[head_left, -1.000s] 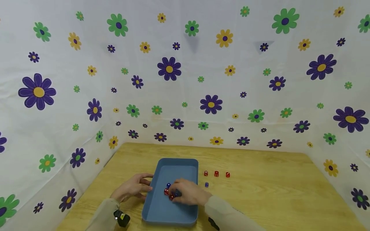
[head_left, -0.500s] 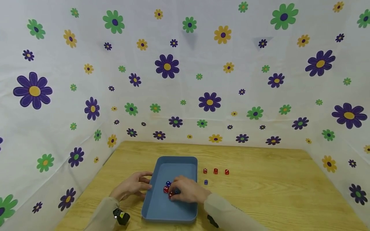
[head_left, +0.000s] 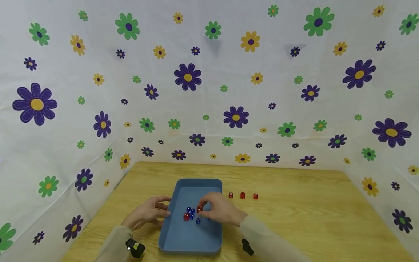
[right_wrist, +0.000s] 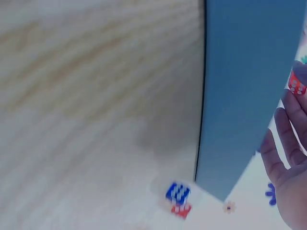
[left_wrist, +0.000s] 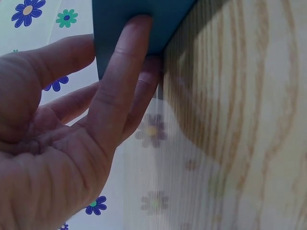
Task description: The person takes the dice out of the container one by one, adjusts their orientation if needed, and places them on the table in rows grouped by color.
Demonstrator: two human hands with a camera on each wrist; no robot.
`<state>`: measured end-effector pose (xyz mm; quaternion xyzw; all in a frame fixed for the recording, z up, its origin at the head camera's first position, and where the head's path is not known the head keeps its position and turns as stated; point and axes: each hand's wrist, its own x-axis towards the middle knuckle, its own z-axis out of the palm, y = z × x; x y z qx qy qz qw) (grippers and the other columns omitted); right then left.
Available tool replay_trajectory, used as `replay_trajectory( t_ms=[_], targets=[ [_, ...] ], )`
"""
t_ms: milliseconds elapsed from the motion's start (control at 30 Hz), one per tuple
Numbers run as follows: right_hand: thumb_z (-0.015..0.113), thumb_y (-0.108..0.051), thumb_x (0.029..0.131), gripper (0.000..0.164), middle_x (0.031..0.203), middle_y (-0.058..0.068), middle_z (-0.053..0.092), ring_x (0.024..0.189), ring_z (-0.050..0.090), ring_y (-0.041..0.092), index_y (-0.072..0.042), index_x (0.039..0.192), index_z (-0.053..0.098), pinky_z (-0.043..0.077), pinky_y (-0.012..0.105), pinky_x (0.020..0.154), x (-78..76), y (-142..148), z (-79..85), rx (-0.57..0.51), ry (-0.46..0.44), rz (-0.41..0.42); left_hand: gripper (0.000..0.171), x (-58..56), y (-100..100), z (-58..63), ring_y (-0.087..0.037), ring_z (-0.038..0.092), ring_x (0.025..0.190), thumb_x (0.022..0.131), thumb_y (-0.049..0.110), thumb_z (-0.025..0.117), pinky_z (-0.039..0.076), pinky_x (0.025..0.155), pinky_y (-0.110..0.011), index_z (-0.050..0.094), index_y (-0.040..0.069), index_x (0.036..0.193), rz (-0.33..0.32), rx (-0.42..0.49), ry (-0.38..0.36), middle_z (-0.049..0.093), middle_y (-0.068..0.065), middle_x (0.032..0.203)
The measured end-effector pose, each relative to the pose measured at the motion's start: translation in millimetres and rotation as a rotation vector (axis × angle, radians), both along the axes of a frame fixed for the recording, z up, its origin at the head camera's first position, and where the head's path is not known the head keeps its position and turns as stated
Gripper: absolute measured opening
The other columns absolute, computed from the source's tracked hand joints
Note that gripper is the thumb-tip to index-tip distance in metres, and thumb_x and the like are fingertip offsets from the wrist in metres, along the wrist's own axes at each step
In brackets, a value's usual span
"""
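Observation:
My right hand (head_left: pixel 224 209) pinches a red die (head_left: pixel 200 208) between thumb and fingertips, over the blue tray (head_left: pixel 183 240). The right wrist view shows this die (right_wrist: pixel 297 84) beyond the tray's side wall (right_wrist: pixel 244 96). Beneath the hand, several blue dice (head_left: pixel 198 221) and another red die (head_left: pixel 186 217) lie on the tray floor, partly covered by the fingers. My left hand (head_left: pixel 145 213) is at the tray's left side, outside it. In the left wrist view its relaxed fingers (left_wrist: pixel 108 91) touch the wall from below the rim.
Three red dice stand in a row on the wooden table (head_left: pixel 294 218), right of the tray, the middle one (head_left: pixel 242 195) among them. A blue die (right_wrist: pixel 178 193) on the table is hidden behind my right hand in the head view. Flower-patterned cloth (head_left: pixel 209 91) encloses the table.
My right hand has lifted a red die off the tray floor and shifted slightly right and up, uncovering more blue dice. My left hand has stayed at the tray's side.

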<state>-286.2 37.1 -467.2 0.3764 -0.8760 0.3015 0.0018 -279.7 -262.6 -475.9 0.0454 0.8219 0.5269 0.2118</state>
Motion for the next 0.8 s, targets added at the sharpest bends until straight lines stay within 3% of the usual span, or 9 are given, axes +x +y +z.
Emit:
replay_trajectory(
  t_ms=[233,500,633,800],
  targets=[
    [0.072,-0.027,0.091,0.012,0.096,-0.010,0.069,0.096,0.065,0.019,-0.020,0.100,0.073,0.051,0.028,0.081,-9.7,31.2,9.3,-0.033,0.007,-0.116,0.066,-3.4,0.7,1.2,-0.028,0.065,0.100,0.091,0.007,0.068,0.060,0.072,-0.045,0.036,0.000,0.148,0.012,-0.016,0.014,0.057,-0.026,0.128],
    [0.073,-0.022,0.089,0.012,0.094,-0.006,0.069,0.090,0.065,0.018,-0.017,0.099,0.071,0.050,0.027,0.073,-18.7,83.9,3.2,-0.080,0.046,-0.238,0.068,-6.7,3.6,1.0,-0.028,0.066,0.100,0.090,0.007,0.069,0.060,0.072,-0.045,0.034,-0.001,0.149,-0.001,-0.003,-0.004,0.056,-0.027,0.128],
    [0.075,-0.020,0.088,0.011,0.092,-0.006,0.069,0.089,0.064,0.018,-0.017,0.097,0.071,0.050,0.028,0.073,-22.2,108.3,1.3,-0.059,0.021,-0.299,0.069,-6.8,3.9,-1.6,-0.028,0.066,0.101,0.091,0.009,0.069,0.060,0.073,-0.045,0.034,-0.001,0.149,-0.013,0.010,-0.015,0.056,-0.028,0.129],
    [0.075,-0.019,0.087,0.014,0.096,-0.003,0.070,0.095,0.065,0.021,-0.014,0.100,0.071,0.053,0.036,0.080,-27.0,133.0,2.9,0.007,0.011,-0.315,0.068,-6.0,1.6,-5.6,-0.027,0.066,0.101,0.090,0.011,0.070,0.060,0.073,-0.044,0.036,0.000,0.148,-0.004,-0.005,-0.005,0.057,-0.026,0.129]
  ],
)
